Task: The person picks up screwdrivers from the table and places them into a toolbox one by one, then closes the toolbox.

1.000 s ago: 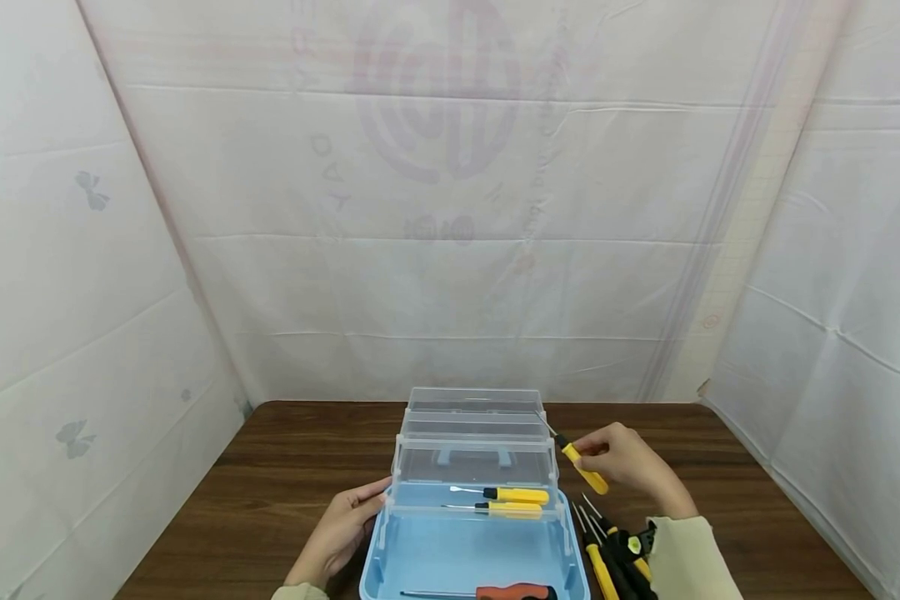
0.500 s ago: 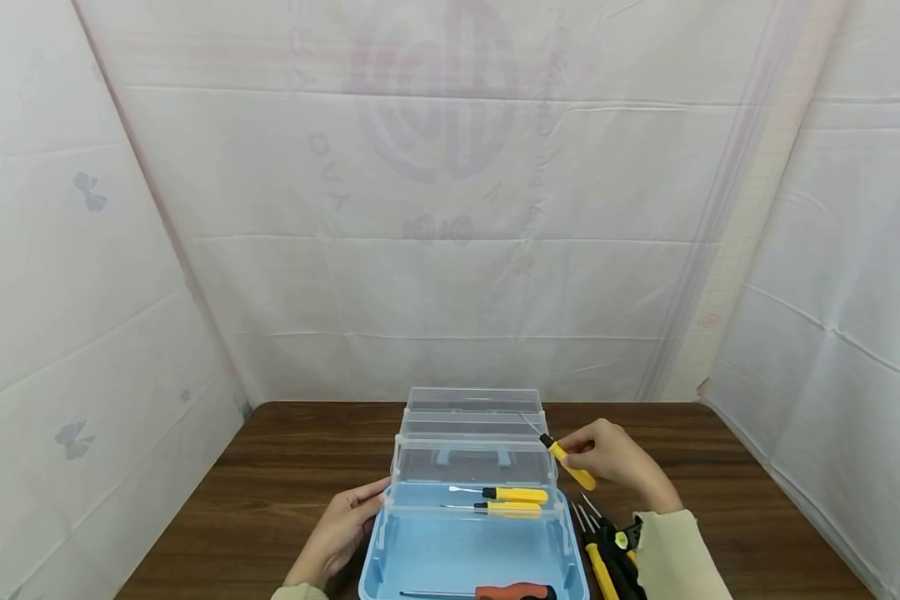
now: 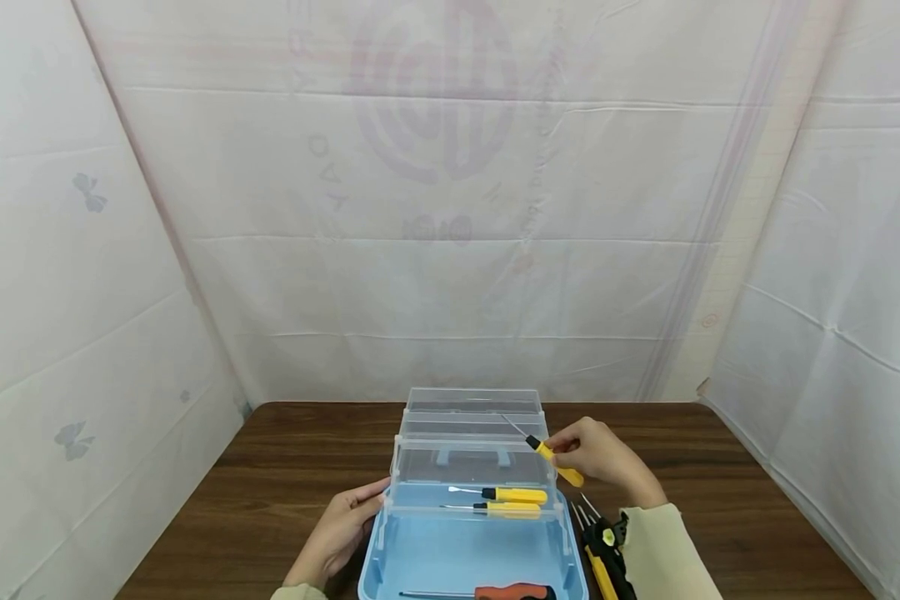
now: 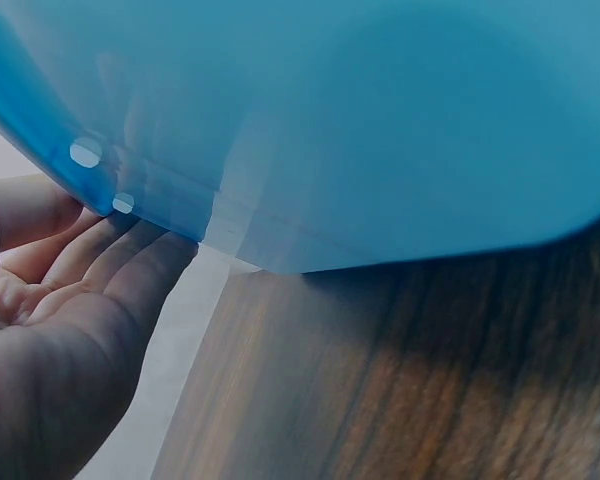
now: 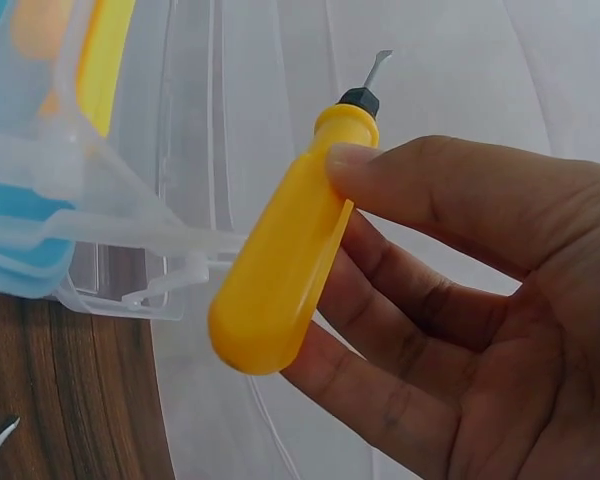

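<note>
at the left, on the brown wooden table (image 3: 300, 454), the left hand (image 3: 343, 521) holds the far left edge of a blue box (image 3: 472, 546), thumb against the wall and fingertips partly hidden behind it. the box looks like thin, stiff plastic, probably light enough to slide if nudged, so its wall near the corner is a sensible place to steady it. clear trays (image 3: 474, 457) rise at the far side; they look rigid but somewhat brittle, and are better not leaned on.

inside the box, under the near clear edge, lie a farther yellow driver (image 3: 521, 495) and a nearer yellow driver (image 3: 513, 510), shafts to the left; an orange driver (image 3: 515, 592) lies at the near side.

further right, the held screwdriver (image 5: 280, 255) is up in the air by the right side of the trays, its shaft pointing far and left. the right hand (image 3: 598, 456) pinches its yellow handle — thumb at the neck just below the black collar, fingers against the other side. it should be light and stiff; the handle looks smooth and might twist in so small a pinch, so a fuller hold round the handle would be surer than the thin shaft.

near right, just beside the box, lie dark and yellow tools (image 3: 600, 571), partly behind the sleeve (image 3: 663, 550).
</note>
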The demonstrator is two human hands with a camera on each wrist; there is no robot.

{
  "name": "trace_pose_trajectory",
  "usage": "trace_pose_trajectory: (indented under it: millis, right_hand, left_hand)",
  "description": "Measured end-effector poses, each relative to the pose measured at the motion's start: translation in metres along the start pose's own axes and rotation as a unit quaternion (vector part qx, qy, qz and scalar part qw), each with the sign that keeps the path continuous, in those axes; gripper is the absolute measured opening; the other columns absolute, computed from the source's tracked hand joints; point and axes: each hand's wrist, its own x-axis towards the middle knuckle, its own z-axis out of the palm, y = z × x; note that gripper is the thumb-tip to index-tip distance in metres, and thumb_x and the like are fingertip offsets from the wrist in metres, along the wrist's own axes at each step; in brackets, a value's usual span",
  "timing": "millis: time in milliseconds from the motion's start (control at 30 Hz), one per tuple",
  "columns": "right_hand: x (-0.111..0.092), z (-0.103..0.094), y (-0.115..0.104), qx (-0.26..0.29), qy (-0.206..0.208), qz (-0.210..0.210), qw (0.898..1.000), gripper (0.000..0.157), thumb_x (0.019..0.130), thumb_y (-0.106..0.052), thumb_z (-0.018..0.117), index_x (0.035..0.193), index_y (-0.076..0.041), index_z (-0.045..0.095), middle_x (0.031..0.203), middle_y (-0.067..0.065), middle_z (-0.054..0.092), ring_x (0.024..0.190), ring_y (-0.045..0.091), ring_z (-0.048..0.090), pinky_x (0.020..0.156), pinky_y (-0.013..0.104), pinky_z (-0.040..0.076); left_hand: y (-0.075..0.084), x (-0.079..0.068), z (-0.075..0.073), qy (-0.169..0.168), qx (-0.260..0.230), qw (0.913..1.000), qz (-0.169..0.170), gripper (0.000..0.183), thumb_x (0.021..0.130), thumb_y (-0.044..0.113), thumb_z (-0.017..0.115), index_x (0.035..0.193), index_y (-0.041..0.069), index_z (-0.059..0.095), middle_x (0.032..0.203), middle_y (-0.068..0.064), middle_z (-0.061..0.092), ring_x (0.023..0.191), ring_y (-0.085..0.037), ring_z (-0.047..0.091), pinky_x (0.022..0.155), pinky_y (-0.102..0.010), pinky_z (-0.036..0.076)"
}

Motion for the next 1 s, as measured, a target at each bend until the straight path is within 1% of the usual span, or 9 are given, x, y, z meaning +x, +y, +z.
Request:
trace_pose_trajectory:
  millis: [233, 500, 667, 1000]
  right_hand:
    - [0.005, 0.005, -0.001, 0.005, -0.012, -0.002, 1.0, 0.022, 0.084, -0.004, 0.069, 0.105, 0.004, 0.072, 0.092, 0.011, 0.071, 0.071, 0.014, 0.063, 0.06, 0.028, 0.056]
    - [0.009, 0.009, -0.004, 0.008, -0.029, -0.022, 0.999, 0.021, 0.085, -0.003, 0.069, 0.105, 0.004, 0.072, 0.098, 0.016, 0.071, 0.072, 0.015, 0.063, 0.061, 0.028, 0.057]
    - [0.012, 0.012, -0.007, -0.004, -0.032, -0.031, 0.999, 0.02, 0.085, -0.002, 0.068, 0.103, 0.004, 0.072, 0.097, 0.015, 0.072, 0.072, 0.014, 0.062, 0.061, 0.027, 0.057]
    - [0.017, 0.02, -0.012, -0.026, -0.034, -0.045, 0.998, 0.02, 0.084, -0.001, 0.069, 0.104, 0.002, 0.073, 0.097, 0.013, 0.073, 0.076, 0.013, 0.063, 0.066, 0.029, 0.059]
  left_hand:
    - [0.0, -0.001, 0.001, -0.011, -0.013, 0.9998, 0.008, 0.051, 0.097, 0.016, 0.056, 0.138, -0.011, 0.042, 0.14, -0.029, 0.046, 0.115, -0.02, 0.059, 0.093, -0.035, 0.053]
    - [0.001, -0.002, 0.001, -0.01, -0.011, 0.9998, 0.009, 0.052, 0.096, 0.017, 0.057, 0.137, -0.011, 0.043, 0.14, -0.029, 0.046, 0.115, -0.02, 0.059, 0.093, -0.036, 0.053]
    - [0.001, -0.002, 0.0, -0.019, -0.014, 0.9996, 0.012, 0.054, 0.096, 0.017, 0.057, 0.138, -0.013, 0.041, 0.141, -0.03, 0.045, 0.116, -0.02, 0.058, 0.094, -0.035, 0.053]
    - [0.001, -0.002, 0.0, -0.019, -0.012, 0.9997, 0.013, 0.053, 0.097, 0.018, 0.057, 0.138, -0.012, 0.041, 0.141, -0.029, 0.045, 0.115, -0.019, 0.058, 0.094, -0.035, 0.053]
